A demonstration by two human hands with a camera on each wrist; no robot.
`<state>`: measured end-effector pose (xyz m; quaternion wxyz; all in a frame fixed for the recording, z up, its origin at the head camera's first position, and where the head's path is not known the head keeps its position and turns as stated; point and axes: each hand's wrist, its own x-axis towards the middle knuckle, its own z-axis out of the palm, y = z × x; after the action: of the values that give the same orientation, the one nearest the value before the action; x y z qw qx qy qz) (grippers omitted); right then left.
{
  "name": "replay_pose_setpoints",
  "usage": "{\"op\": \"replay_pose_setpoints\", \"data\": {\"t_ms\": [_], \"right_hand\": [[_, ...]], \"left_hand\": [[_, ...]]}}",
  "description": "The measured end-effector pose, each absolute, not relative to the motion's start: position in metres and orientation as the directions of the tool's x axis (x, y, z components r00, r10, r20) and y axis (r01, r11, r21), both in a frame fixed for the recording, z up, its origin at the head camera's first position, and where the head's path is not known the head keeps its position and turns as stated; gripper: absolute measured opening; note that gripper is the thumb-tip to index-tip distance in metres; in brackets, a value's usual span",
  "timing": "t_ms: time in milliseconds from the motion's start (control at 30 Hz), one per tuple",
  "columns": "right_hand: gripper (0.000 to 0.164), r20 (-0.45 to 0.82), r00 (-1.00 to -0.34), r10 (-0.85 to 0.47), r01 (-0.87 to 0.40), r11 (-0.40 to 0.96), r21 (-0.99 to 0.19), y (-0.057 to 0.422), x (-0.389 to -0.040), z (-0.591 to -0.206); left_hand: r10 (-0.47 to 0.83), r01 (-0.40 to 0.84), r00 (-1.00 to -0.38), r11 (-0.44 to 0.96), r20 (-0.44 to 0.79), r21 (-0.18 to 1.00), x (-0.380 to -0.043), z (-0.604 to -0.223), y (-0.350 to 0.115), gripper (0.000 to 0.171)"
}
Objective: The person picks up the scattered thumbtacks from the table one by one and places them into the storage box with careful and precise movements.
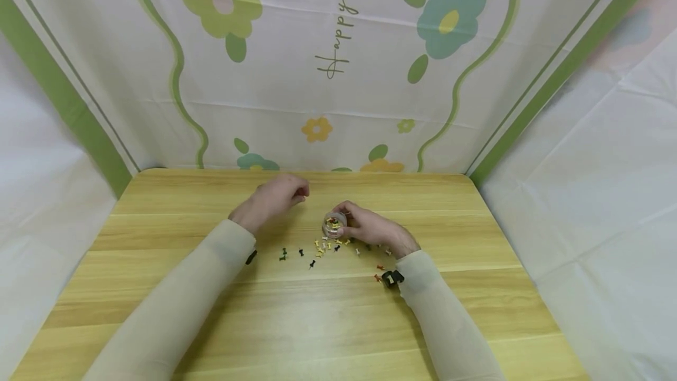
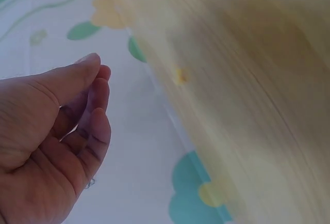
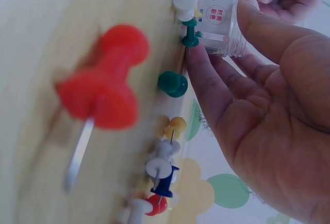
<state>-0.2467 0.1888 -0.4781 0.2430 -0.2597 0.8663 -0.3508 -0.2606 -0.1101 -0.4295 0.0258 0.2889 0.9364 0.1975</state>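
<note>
My right hand (image 1: 370,226) holds a small clear jar (image 1: 326,228) with its thumb at the rim and fingers on its far side. Yellow and red push pins (image 1: 333,224) show inside the jar. In the right wrist view the jar (image 3: 216,20) has a white printed label and a threaded mouth. To the left of the jar, my left hand (image 1: 272,200) hovers over the table. Its fingers curl loosely toward the thumb, and no object shows between them in the left wrist view (image 2: 62,126).
Loose push pins lie in front of the jar: yellow ones (image 1: 319,253), green ones (image 1: 282,255), dark ones (image 1: 312,264) and red ones (image 1: 380,267). One red pin (image 3: 105,77) looms close to the right wrist camera. The wooden table (image 1: 285,322) meets a flower-printed cloth (image 1: 285,87) behind.
</note>
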Motion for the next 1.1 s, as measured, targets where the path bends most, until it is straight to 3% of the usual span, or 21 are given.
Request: {"op": "replay_pose_setpoints", "data": {"t_ms": [433, 767, 1100], "right_hand": [[0.048, -0.247, -0.746, -0.618, -0.255, 0.608, -0.752, 0.189, -0.245, -0.476], [0.047, -0.236, -0.743, -0.627, -0.285, 0.614, -0.736, 0.188, -0.245, -0.474], [0.047, -0.24, -0.745, -0.622, -0.275, 0.614, -0.739, 0.187, -0.245, -0.474]], "left_hand": [[0.491, 0.451, -0.871, 0.811, -0.013, 0.372, -0.28, -0.45, -0.112, 0.023], [0.506, 0.477, -0.861, 0.839, -0.055, 0.262, -0.289, -0.462, -0.091, 0.008], [0.492, 0.454, -0.869, 0.837, -0.056, 0.307, -0.287, -0.466, -0.091, 0.005]]}}
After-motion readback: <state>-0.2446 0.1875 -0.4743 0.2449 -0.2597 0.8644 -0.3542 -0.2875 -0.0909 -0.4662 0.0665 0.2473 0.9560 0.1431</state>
